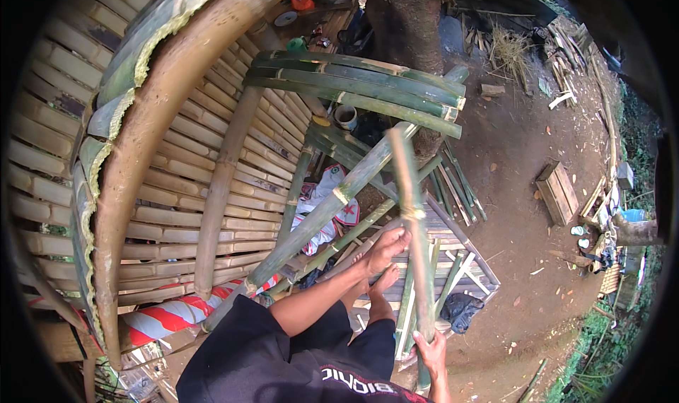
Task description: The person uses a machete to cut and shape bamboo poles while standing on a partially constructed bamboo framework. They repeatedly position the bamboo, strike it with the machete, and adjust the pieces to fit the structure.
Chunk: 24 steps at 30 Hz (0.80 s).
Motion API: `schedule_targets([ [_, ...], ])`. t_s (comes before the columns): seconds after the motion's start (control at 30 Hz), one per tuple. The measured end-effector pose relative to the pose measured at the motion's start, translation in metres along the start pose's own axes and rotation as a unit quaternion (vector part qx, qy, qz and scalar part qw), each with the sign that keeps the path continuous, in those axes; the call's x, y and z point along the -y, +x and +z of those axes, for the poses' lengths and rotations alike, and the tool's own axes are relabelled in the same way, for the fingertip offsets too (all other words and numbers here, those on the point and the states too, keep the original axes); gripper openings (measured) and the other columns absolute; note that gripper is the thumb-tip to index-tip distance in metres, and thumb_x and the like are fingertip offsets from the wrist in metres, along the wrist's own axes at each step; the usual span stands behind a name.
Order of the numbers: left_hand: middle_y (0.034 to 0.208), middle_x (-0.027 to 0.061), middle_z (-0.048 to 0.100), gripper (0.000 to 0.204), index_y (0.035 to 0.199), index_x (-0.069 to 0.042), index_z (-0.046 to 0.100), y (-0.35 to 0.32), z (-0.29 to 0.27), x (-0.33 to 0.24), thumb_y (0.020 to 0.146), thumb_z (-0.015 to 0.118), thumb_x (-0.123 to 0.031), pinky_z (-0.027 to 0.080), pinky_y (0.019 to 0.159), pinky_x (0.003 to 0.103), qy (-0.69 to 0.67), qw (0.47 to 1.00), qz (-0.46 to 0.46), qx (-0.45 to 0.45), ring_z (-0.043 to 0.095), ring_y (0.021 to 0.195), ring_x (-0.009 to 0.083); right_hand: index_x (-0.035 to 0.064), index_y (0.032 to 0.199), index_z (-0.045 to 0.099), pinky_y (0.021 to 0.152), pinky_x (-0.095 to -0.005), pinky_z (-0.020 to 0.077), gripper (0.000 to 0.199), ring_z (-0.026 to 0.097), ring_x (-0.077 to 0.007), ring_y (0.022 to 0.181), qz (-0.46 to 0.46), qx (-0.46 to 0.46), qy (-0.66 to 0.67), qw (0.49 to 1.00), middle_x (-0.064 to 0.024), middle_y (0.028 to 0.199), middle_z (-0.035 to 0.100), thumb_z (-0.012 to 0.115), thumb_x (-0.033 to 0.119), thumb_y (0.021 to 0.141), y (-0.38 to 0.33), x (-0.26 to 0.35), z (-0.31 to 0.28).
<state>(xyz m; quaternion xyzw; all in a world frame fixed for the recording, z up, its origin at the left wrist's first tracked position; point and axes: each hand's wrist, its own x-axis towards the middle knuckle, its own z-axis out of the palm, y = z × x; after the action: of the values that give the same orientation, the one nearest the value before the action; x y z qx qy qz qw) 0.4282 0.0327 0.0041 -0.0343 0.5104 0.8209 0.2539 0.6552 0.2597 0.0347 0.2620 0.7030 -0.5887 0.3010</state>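
Observation:
A long bamboo pole (pixel 419 265), brown toward its far end and greener near me, stands out steeply in front of my body, a little blurred. My left hand (pixel 385 250) reaches across to its middle and closes at its left side; part of the fingers is hidden by the pole. Lower down, near its close end, my right hand (pixel 432 353) wraps round it, thumb on top. Beneath, a low slatted platform (pixel 475 251) carries several cut bamboo strips (pixel 453 286). A bare foot (pixel 385 281) of mine rests beside the pole, below my left forearm.
On the left rises a bamboo-slat structure (pixel 173 191) with a thick curved rail (pixel 141 127). A diagonal green bamboo beam (pixel 318 208) runs close to my left arm. Split-bamboo slats (pixel 361 85) lie across the frame ahead, near a tree trunk (pixel 404 32). A wooden block (pixel 557 193) sits to the right.

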Motion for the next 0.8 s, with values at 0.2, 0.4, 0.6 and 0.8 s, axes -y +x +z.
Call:
schedule_targets([
  [0.2, 0.083, -0.0021, 0.059, 0.026, 0.097, -0.008, 0.059, 0.016, -0.058, -0.08, 0.097, 0.059, -0.033, 0.045, 0.065, 0.023, -0.069, 0.963, 0.045, -0.256, 0.056, 0.073, 0.0071, -0.0022, 0.113, 0.06, 0.067, -0.0296, 0.0535, 0.046, 0.067, -0.0146, 0.076, -0.087, 0.132, -0.157, 0.975, -0.0089, 0.09, 0.069, 0.077, 0.029, 0.083, 0.056, 0.101, -0.014],
  [0.4, 0.071, -0.0077, 0.052, 0.022, 0.089, -0.015, 0.056, 0.07, -0.206, -0.147, 0.096, 0.059, -0.035, 0.03, 0.051, 0.022, -0.151, 0.924, 0.086, -0.342, 0.042, 0.057, 0.0038, 0.0039, 0.11, 0.065, 0.069, -0.0337, 0.0548, 0.035, 0.066, -0.0161, 0.077, -0.007, 0.132, -0.167, 0.977, -0.0058, 0.085, 0.067, 0.074, 0.027, 0.085, 0.11, 0.129, -0.092],
  [0.6, 0.064, -0.0066, 0.038, 0.026, 0.079, -0.018, 0.046, 0.126, -0.278, -0.176, 0.099, 0.054, -0.031, 0.028, 0.049, 0.023, -0.216, 0.897, 0.105, -0.372, 0.033, 0.052, 0.0071, -0.0036, 0.117, 0.056, 0.061, -0.0284, 0.0567, 0.034, 0.067, -0.0176, 0.073, -0.146, 0.048, 0.079, 0.985, -0.0116, 0.092, 0.066, 0.062, 0.02, 0.094, 0.192, 0.225, -0.069],
  [0.8, 0.068, -0.0023, 0.035, 0.017, 0.086, -0.015, 0.048, 0.165, -0.392, -0.17, 0.099, 0.054, -0.024, 0.026, 0.046, 0.027, -0.217, 0.895, 0.065, -0.385, 0.03, 0.051, 0.0105, -0.0028, 0.111, 0.057, 0.064, -0.0269, 0.0565, 0.03, 0.066, -0.0162, 0.072, -0.158, -0.005, 0.198, 0.967, -0.0103, 0.087, 0.065, 0.061, 0.023, 0.095, 0.289, 0.252, -0.008],
])
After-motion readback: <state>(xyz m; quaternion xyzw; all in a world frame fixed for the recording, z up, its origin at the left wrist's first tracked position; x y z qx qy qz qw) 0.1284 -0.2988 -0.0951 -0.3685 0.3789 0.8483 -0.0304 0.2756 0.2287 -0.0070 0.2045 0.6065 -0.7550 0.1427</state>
